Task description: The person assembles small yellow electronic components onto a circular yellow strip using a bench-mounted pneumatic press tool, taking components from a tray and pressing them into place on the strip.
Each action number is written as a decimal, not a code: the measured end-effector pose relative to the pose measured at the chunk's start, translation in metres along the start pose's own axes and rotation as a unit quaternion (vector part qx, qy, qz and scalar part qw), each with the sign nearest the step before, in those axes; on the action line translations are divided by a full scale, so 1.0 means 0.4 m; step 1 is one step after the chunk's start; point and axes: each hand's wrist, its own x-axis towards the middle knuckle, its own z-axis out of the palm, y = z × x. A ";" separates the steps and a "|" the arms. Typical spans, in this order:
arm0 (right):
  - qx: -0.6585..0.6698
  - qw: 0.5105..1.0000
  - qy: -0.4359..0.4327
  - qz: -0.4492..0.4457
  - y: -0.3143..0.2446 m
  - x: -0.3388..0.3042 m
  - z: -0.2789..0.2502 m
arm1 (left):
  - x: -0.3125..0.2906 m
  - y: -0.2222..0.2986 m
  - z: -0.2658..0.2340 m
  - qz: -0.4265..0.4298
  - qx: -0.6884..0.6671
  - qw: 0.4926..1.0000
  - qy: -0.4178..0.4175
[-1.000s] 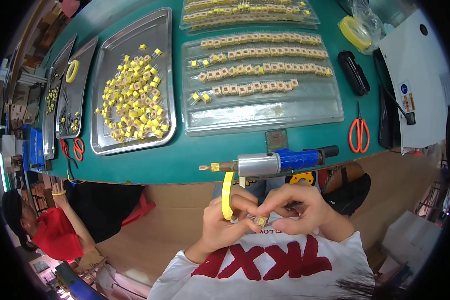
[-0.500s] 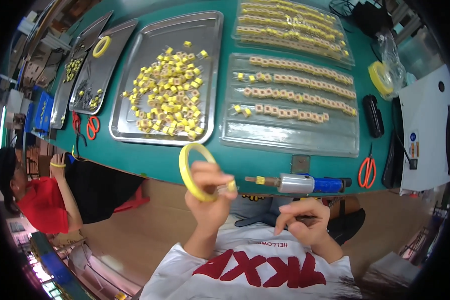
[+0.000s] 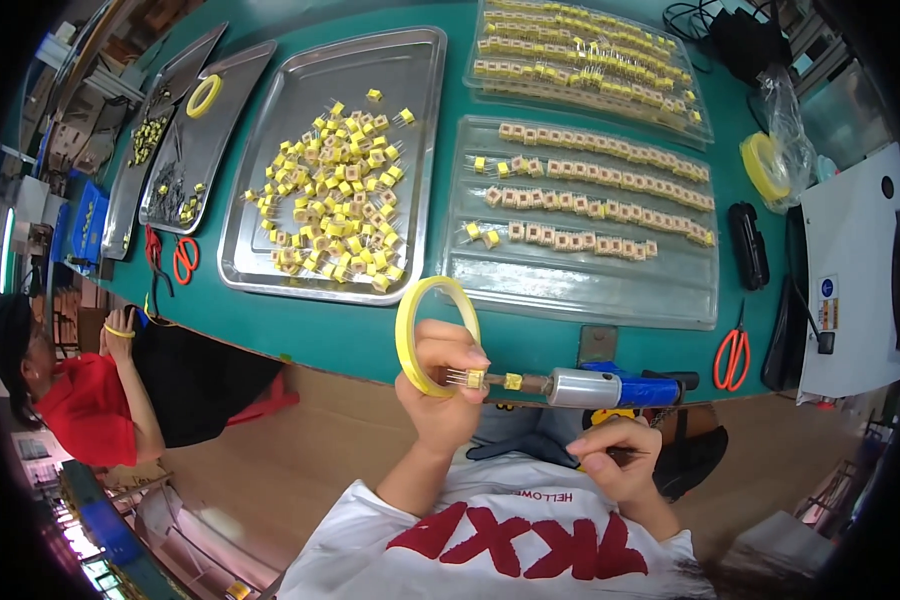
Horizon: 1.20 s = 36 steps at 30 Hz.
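My left hand [image 3: 438,405] is closed, with a roll of yellow tape [image 3: 407,340] looped around its fingers. Between thumb and fingertips it pinches a small coil bobbin [image 3: 476,379] with metal pins pointing left. That bobbin meets the tip of a blue and silver spindle tool [image 3: 585,388] lying at the table's near edge. A bit of yellow tape [image 3: 512,381] wraps the tool's shaft. To the right, below the tool, my right hand [image 3: 620,460] is curled with thumb and fingers together. Something dark shows in it, too small to make out.
A metal tray [image 3: 432,120] holds a heap of yellow bobbins. Rows of bobbins stand on a clear plastic tray [image 3: 570,290], with another filled tray [image 3: 705,125] beyond. Orange-handled scissors [image 3: 732,355] lie at right, red-handled ones [image 3: 185,260] at left. A person in red [image 3: 80,410] sits at left.
My left hand has moved right and brought the bobbin against the spindle tool's tip. The tool sits slightly further left and lower. My right hand has dropped a little.
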 end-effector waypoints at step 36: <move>-0.518 0.775 -0.173 -0.317 -0.186 0.221 0.133 | 0.028 0.138 -0.060 -0.226 0.025 0.904 -0.361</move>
